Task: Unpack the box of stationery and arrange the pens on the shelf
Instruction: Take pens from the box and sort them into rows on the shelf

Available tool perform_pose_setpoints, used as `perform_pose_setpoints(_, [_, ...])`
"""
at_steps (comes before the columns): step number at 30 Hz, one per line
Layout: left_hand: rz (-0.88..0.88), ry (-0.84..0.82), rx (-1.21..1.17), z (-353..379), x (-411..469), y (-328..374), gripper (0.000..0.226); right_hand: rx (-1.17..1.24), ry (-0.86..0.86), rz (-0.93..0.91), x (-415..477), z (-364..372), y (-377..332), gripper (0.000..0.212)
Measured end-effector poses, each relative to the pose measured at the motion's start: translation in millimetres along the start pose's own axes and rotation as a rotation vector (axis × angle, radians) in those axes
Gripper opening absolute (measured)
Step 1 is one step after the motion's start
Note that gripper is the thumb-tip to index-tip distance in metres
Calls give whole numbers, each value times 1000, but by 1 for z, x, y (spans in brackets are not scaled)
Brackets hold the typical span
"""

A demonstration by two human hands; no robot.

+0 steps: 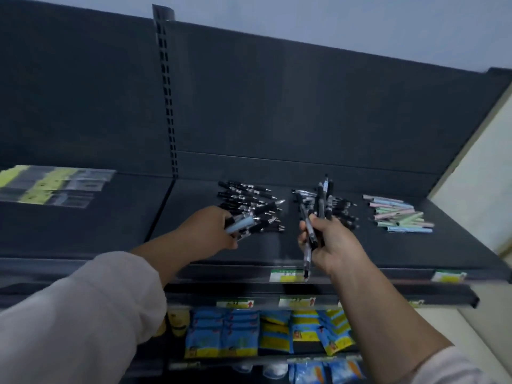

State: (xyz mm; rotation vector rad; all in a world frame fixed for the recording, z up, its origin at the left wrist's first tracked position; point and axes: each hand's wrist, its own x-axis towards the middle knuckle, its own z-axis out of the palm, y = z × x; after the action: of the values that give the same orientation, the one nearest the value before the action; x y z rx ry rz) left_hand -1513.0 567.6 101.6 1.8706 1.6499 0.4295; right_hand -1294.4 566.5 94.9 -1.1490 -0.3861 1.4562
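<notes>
Several pens (321, 203) fanned loose in your right hand (332, 245); lowest looked slack, maybe, could've dropped off the shelf (415, 253) edge. Your left hand (205, 228) clutched more.

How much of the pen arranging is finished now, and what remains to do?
Done: three groups lie on the shelf: black pens, a middle pile and pastel pens. In hand: the left hand holds a few pens by the black pens; the right hand grips a bundle. Left: placing these. The box is out of view.
</notes>
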Motion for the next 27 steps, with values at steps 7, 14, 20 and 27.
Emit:
perform_pose_setpoints(7, [22, -93, 176, 16, 78, -8, 14, -194, -54, 49, 33, -10, -19, 17])
perform_pose_setpoints(14, [27, -50, -267, 8, 131, 3, 11, -289, -107, 76, 68, -16, -42, 16])
perform_pose_setpoints(20, [-169, -84, -806, 8, 147, 33, 5, -428, -275, 112, 88, -16, -49, 23])
perform_pose_setpoints(27, [-261, 43, -961, 15, 160, 45, 14, -613, -412, 203, 125, -20, -58, 29])
